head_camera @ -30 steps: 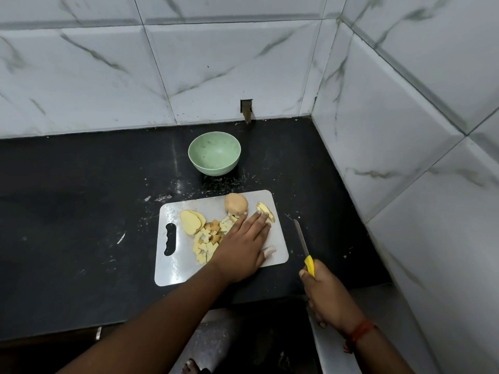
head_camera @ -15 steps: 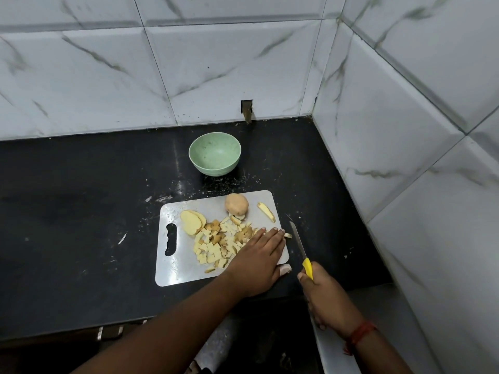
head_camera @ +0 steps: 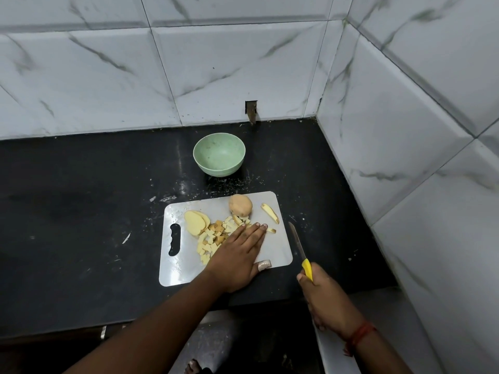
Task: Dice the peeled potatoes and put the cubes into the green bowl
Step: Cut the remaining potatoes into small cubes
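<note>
A white cutting board (head_camera: 280, 247) lies on the black counter. On it are a pile of potato cubes (head_camera: 214, 237), a few flat potato slices (head_camera: 196, 222) at the left, a whole peeled potato (head_camera: 240, 205) at the back and a potato strip (head_camera: 270, 212) at the right. My left hand (head_camera: 239, 255) lies flat, fingers together, on the right side of the cube pile and hides part of it. My right hand (head_camera: 322, 300) grips a yellow-handled knife (head_camera: 299, 248) just off the board's right edge, blade pointing away. The green bowl (head_camera: 219, 153) behind the board holds nothing.
Marble-tiled walls close off the back and the right side (head_camera: 405, 157). The black counter (head_camera: 81, 211) stretches to the left, with white crumbs near the board. The counter's front edge runs just below the board, with my foot (head_camera: 193, 367) visible beneath.
My left hand slid left across the board, pushing the scattered cubes back toward the pile. The right hand and the knife barely moved.
</note>
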`<state>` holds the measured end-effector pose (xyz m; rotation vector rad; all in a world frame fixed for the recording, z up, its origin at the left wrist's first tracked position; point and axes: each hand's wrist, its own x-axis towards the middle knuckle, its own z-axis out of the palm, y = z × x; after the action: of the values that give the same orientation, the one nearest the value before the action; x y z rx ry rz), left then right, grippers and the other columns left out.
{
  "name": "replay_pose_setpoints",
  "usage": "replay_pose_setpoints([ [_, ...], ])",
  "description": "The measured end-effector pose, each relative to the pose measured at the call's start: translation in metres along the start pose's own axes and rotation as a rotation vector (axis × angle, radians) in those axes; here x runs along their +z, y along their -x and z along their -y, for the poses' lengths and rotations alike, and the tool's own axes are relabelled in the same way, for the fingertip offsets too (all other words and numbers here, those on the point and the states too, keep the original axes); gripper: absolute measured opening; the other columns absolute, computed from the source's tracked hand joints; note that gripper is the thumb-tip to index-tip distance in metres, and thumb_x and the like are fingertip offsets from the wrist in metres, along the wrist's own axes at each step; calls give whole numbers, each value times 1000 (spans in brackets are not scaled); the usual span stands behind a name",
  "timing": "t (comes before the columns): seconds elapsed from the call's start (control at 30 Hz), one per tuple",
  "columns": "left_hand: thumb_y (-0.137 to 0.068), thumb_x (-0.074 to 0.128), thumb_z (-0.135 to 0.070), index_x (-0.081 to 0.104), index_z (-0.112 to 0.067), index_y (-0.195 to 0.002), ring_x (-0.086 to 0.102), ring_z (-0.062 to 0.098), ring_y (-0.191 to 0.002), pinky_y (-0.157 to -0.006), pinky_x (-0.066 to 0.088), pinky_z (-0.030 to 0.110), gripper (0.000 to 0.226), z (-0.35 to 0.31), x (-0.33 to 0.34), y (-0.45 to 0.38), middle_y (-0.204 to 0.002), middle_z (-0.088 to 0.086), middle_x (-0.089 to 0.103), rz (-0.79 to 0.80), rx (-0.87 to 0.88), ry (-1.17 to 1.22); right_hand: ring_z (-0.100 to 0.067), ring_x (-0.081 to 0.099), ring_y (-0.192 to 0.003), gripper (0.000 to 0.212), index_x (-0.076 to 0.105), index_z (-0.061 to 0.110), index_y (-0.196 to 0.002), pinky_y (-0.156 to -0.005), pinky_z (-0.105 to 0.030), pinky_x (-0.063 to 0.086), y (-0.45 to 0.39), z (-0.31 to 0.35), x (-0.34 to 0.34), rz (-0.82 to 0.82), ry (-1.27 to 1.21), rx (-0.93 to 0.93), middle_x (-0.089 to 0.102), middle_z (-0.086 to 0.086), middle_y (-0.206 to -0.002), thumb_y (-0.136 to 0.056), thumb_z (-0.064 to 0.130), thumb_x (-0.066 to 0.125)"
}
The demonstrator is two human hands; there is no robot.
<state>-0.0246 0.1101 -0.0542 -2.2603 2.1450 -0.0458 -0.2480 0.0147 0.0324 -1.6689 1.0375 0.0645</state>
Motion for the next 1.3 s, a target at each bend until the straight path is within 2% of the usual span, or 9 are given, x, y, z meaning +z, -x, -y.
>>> replay_pose_setpoints([
  [0.2, -108, 20, -57, 27, -5, -160, 18, 26, -157, -128, 14, 46, 74, 13, 0, 3, -168, 12, 24, -7, 54, -31, -23, 43, -45, 17, 44, 20, -92, -45, -33, 41, 2, 4, -2, 4, 21, -13, 45, -6, -60, -101, 34, 44],
  [0.43, -107, 24, -59, 30, -5, -159, 21, 25, -156, -128, 9, 43, 75, 21, -4, 5, -167, 10, 27, 2, 11, -17, -24, 42, -43, 18, 43, 18, -93, -43, -31, 39, 7, 1, -5, 6, 23, -13, 46, -7, -58, -102, 33, 43],
  [0.6, -106, 18, -57, 33, -1, -157, 28, 30, -152, -127, 16, 48, 77, 1, -13, -9, -164, 13, 32, 3, 1, 14, -23, 41, -41, 19, 43, 15, -95, -42, -31, 36, 6, 3, 0, 10, 7, 4, 44, -9, -57, -101, 33, 44],
  [0.8, -104, 13, -59, 36, -3, -156, 29, 29, -151, -128, 14, 46, 80, -25, -13, -15, -165, 12, 30, -27, -97, 73, -23, 43, -42, 21, 42, 16, -92, -43, -32, 39, 2, 10, 3, 18, 36, 8, 46, -9, -58, -101, 36, 43],
  [0.93, -106, 23, -59, 48, -2, -150, 40, 29, -146, -126, 20, 44, 76, -22, -7, -4, -157, 14, 44, -78, -202, 47, -22, 44, -41, 21, 42, 16, -94, -43, -33, 41, 2, 10, 4, 17, 74, 17, 48, -9, -59, -101, 36, 42],
  [1.03, -107, 26, -57, 47, -2, -150, 41, 29, -144, -126, 20, 44, 73, -17, -4, -2, -155, 14, 46, -76, -186, 39, -19, 46, -41, 18, 42, 16, -97, -41, -29, 41, -2, 11, 3, 1, 149, 35, 50, -9, -66, -102, 33, 41],
  [1.13, -108, 23, -56, 43, -4, -153, 37, 28, -147, -127, 18, 43, 71, -15, -2, 1, -157, 13, 44, -86, -169, 55, -18, 52, -52, 16, 41, 16, -100, -41, -29, 41, -12, 16, 2, -2, 314, 48, 52, -7, -76, -103, 31, 40],
  [1.3, -108, 26, -54, 45, -4, -152, 37, 28, -147, -126, 17, 43, 70, -17, 2, 6, -154, 14, 46, -160, -198, 62, -24, 61, -78, 18, 43, 10, -111, -61, -31, 45, -29, 32, 10, -47, 546, 24, 61, -11, -94, -104, 26, 38],
])
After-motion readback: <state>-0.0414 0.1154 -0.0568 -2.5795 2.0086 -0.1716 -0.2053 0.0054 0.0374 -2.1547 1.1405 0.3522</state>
